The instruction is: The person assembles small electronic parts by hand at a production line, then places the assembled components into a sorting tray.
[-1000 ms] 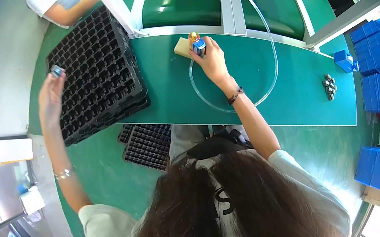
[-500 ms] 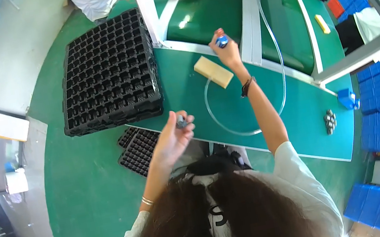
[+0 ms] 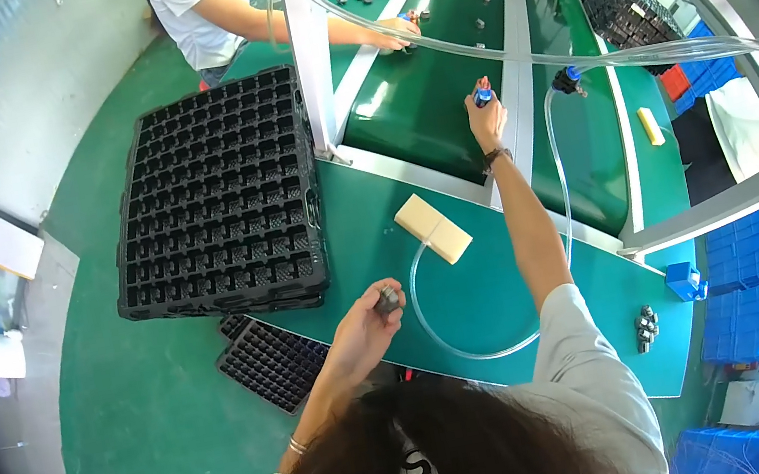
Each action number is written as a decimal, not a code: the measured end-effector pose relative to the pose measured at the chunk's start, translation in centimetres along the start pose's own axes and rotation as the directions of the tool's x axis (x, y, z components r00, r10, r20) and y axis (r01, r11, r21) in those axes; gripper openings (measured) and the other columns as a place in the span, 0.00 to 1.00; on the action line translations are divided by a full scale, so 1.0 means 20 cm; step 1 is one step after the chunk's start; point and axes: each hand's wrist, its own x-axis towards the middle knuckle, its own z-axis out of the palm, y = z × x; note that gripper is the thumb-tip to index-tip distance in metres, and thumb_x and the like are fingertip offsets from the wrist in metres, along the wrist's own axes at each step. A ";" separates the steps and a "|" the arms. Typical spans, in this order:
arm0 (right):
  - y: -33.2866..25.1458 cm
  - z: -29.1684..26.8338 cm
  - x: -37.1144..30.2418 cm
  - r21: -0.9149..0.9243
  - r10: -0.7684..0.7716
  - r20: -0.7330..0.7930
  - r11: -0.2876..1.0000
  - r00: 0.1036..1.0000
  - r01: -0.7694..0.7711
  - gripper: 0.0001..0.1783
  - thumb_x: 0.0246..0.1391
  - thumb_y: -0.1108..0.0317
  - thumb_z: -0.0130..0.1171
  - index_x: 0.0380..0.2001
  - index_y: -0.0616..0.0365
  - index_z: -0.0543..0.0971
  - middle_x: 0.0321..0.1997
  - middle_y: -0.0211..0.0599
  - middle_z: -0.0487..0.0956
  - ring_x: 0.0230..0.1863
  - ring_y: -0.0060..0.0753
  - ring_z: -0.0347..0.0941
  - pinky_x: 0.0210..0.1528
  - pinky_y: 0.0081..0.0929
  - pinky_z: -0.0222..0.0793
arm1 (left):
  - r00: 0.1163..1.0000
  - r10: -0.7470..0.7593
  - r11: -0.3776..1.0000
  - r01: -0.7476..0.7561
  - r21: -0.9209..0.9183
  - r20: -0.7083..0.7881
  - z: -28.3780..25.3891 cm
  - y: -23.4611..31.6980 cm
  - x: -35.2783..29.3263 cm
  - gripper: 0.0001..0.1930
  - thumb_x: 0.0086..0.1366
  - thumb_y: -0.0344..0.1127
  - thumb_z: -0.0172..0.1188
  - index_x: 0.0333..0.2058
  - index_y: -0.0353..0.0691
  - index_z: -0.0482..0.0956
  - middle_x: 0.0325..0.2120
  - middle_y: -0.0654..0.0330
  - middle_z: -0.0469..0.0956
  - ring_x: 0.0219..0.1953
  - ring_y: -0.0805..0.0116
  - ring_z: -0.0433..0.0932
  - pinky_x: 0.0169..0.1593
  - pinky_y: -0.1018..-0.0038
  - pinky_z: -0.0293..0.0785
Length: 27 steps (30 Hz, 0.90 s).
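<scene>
My left hand [image 3: 360, 337] is closed around a small grey metal part [image 3: 387, 301], held just off the near edge of the green worktable [image 3: 358, 231]. Stretched far forward, my right hand [image 3: 488, 128] grips a small blue hand tool with a reddish end [image 3: 484, 97] over the green conveyor belt [image 3: 412, 135]. Its exact kind is too small to make out. Between my hands, a cream-coloured block [image 3: 434, 228] lies on the table, with a clear hose [image 3: 419, 306] curving away from beneath it.
A stack of black compartment trays [image 3: 216, 200] stands left; more black trays [image 3: 272, 363] lie lower down. A co-worker's hand [image 3: 393, 35] is over the belt, where small metal parts [image 3: 480, 23] sit. Metal parts [image 3: 647, 329] cluster at right. A white frame post [image 3: 314, 56] rises ahead.
My right hand has reached farther forward, from the table's far edge to above the belt, still gripping the blue tool. The left still holds the metal part. The whole view has shifted.
</scene>
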 end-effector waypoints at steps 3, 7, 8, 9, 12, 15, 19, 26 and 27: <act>-0.04 -0.03 -0.03 0.024 -0.077 -0.042 0.997 0.996 0.078 0.16 0.41 0.59 0.60 0.30 0.60 0.75 0.24 0.49 0.76 0.27 0.53 0.73 0.31 0.42 0.67 | 0.999 0.032 0.999 -0.031 0.018 -0.022 0.03 0.01 0.01 0.14 0.66 0.40 0.43 0.43 0.37 0.67 0.31 0.66 0.66 0.30 0.77 0.63 0.37 0.84 0.62; -0.06 -0.18 -0.07 0.284 -0.171 -0.328 0.920 0.929 0.269 0.19 0.43 0.59 0.64 0.32 0.61 0.71 0.29 0.33 0.72 0.29 0.33 0.69 0.35 0.29 0.66 | 0.991 0.120 0.981 -0.129 0.148 0.067 0.08 0.04 0.05 0.16 0.67 0.37 0.44 0.49 0.35 0.66 0.36 0.65 0.68 0.35 0.77 0.68 0.43 0.82 0.66; -0.23 -0.24 -0.18 0.661 0.015 -0.155 0.745 0.988 0.092 0.19 0.45 0.58 0.64 0.33 0.60 0.70 0.28 0.29 0.71 0.29 0.26 0.68 0.34 0.24 0.65 | 0.977 0.198 0.955 -0.210 0.210 0.077 0.07 0.05 0.04 0.17 0.67 0.38 0.46 0.51 0.35 0.66 0.37 0.64 0.70 0.36 0.77 0.69 0.44 0.82 0.67; -0.36 -0.34 -0.26 0.755 -0.058 0.018 0.655 0.998 0.024 0.18 0.50 0.54 0.58 0.35 0.55 0.68 0.27 0.25 0.70 0.29 0.17 0.66 0.31 0.16 0.62 | 0.962 0.263 0.921 -0.273 0.277 0.071 0.07 0.07 0.04 0.19 0.65 0.37 0.49 0.52 0.35 0.65 0.37 0.64 0.70 0.37 0.77 0.71 0.45 0.81 0.68; -0.69 -0.65 -0.65 0.883 0.090 0.408 0.215 0.909 -0.418 0.16 0.55 0.50 0.50 0.38 0.49 0.67 0.35 0.37 0.75 0.30 0.20 0.68 0.30 0.16 0.63 | 0.900 0.432 0.810 -0.413 0.416 0.054 0.12 0.10 0.05 0.18 0.64 0.36 0.51 0.49 0.33 0.69 0.38 0.63 0.74 0.40 0.77 0.73 0.46 0.79 0.69; -0.88 -0.90 -0.98 0.867 -0.029 0.496 0.074 0.868 -0.493 0.15 0.56 0.51 0.48 0.38 0.50 0.67 0.35 0.40 0.74 0.32 0.24 0.69 0.33 0.20 0.66 | 0.889 0.443 0.719 -0.428 0.548 0.112 0.24 0.11 0.01 0.16 0.65 0.36 0.49 0.47 0.32 0.72 0.37 0.64 0.75 0.40 0.80 0.71 0.46 0.80 0.65; -0.98 -1.05 -1.23 0.874 -0.045 0.464 0.190 0.885 -0.448 0.19 0.58 0.50 0.41 0.38 0.55 0.67 0.37 0.39 0.73 0.34 0.25 0.69 0.37 0.22 0.65 | 0.887 0.426 0.723 -0.452 0.523 0.179 0.29 0.05 -0.02 0.17 0.65 0.36 0.49 0.47 0.29 0.72 0.37 0.64 0.75 0.40 0.81 0.70 0.45 0.81 0.65; -0.99 -1.09 -1.35 0.832 -0.062 0.494 0.323 0.867 -0.451 0.21 0.57 0.49 0.41 0.41 0.56 0.68 0.39 0.37 0.73 0.38 0.26 0.70 0.41 0.23 0.65 | 0.902 0.405 0.789 -0.427 0.443 0.148 0.28 0.01 -0.11 0.15 0.60 0.32 0.56 0.44 0.30 0.74 0.35 0.61 0.77 0.38 0.78 0.72 0.45 0.82 0.66; -0.98 -1.09 -1.36 0.834 -0.086 0.495 0.328 0.865 -0.444 0.21 0.57 0.49 0.42 0.41 0.56 0.68 0.39 0.37 0.73 0.38 0.26 0.70 0.41 0.23 0.65 | 0.903 0.399 0.786 -0.425 0.449 0.157 0.28 0.00 -0.12 0.15 0.60 0.31 0.56 0.44 0.30 0.74 0.35 0.60 0.77 0.39 0.78 0.72 0.46 0.82 0.66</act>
